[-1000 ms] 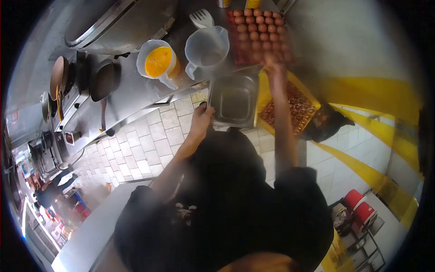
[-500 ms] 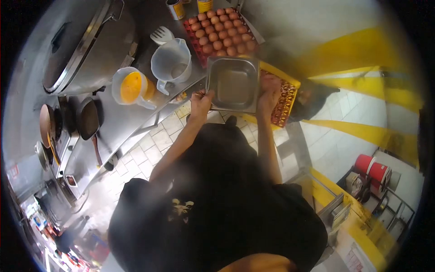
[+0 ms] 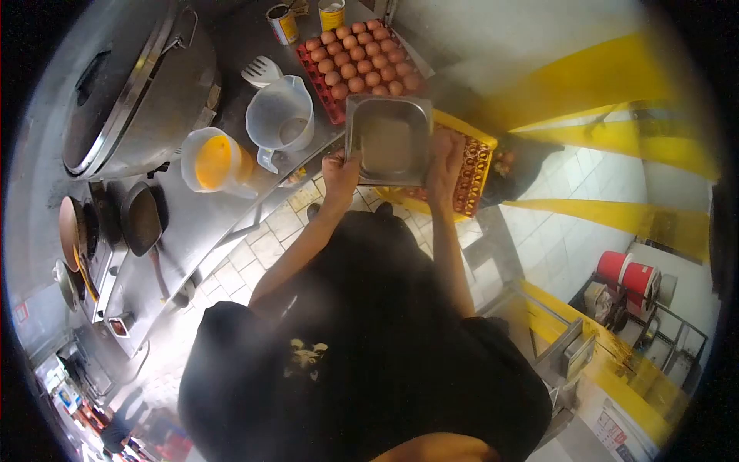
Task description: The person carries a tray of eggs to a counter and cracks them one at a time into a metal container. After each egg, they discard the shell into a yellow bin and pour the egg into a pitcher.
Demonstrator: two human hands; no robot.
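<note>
Steel pan, rectangular and shallow, is held level between both hands at the edge of a metal counter. The left hand grips the pan's near left corner, fingers curled over the rim. The right hand is pressed against the pan's right side. Just beyond the pan sits a tray of brown eggs. Left of the pan stand a clear jug and a jug of yellow liquid (the clear one nearer). A yellow crate lies below the pan's right edge.
</note>
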